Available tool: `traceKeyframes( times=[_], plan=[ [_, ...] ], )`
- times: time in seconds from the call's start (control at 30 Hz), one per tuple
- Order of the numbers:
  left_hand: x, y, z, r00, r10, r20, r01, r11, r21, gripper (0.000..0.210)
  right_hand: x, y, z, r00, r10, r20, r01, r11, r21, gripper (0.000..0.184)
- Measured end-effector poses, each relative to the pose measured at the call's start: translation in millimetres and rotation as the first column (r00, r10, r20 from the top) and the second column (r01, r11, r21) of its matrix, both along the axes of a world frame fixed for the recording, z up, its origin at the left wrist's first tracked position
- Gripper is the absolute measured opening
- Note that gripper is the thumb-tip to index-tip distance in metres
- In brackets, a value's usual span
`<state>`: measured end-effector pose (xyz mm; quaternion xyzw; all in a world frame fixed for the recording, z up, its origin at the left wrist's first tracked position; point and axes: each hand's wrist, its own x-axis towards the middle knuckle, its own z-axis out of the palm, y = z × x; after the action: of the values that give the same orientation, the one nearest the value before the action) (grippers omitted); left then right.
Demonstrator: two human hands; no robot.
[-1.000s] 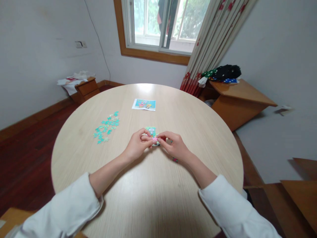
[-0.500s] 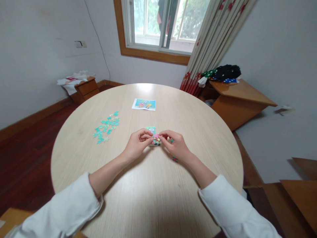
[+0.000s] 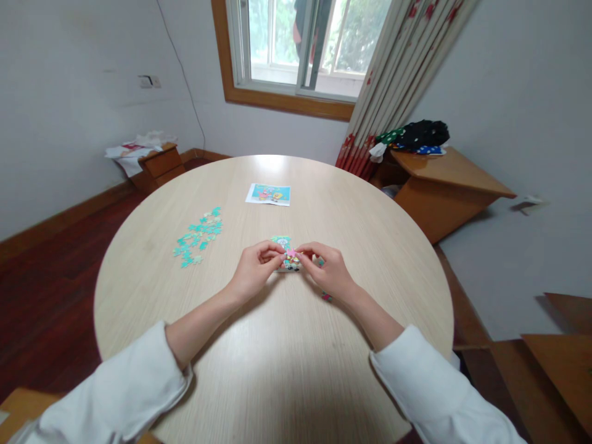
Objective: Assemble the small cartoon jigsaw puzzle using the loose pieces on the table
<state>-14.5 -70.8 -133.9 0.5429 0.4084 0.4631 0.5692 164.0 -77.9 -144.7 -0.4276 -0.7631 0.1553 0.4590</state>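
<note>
Between my fingertips a small pink puzzle piece (image 3: 291, 253) is held over a partly joined jigsaw (image 3: 281, 241). My left hand (image 3: 259, 265) pinches the piece from the left, thumb and forefinger closed. From the right, my right hand (image 3: 327, 266) pinches it the same way. The joined section shows teal, yellow and dark bits, and my fingers cover part of it. Beside my right wrist lies a loose dark pink and green puzzle piece (image 3: 326, 296). Another bit of teal shows past the right fingers, mostly hidden.
Many loose teal and pale green puzzle pieces (image 3: 198, 237) lie spread on the left of the round table (image 3: 277, 357). A printed picture sheet (image 3: 268, 194) lies toward the far edge. Beyond the table stand a wooden cabinet (image 3: 448, 185) with cloths and a small drawer unit (image 3: 161, 161).
Both hands stay in nearly the same place. The pink piece between the fingertips looks slightly tilted compared with before.
</note>
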Motion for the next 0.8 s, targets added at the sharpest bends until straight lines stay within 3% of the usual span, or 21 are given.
traceKeyframes(
  times=[0.27, 0.8],
  plan=[
    [0.5, 0.8, 0.3, 0.998, 0.04, -0.038, -0.037, 0.997, 0.064, 0.019, -0.2, -0.1, 0.2, 1.0, -0.004, 0.003, 0.004, 1.0, 0.003, 0.012],
    [1.0, 0.8, 0.2, 0.998, 0.046, -0.053, -0.042, 0.996, 0.081, 0.022, -0.5, -0.5, 0.5, 1.0, -0.006, 0.013, 0.006, 1.0, -0.004, 0.013]
  ],
)
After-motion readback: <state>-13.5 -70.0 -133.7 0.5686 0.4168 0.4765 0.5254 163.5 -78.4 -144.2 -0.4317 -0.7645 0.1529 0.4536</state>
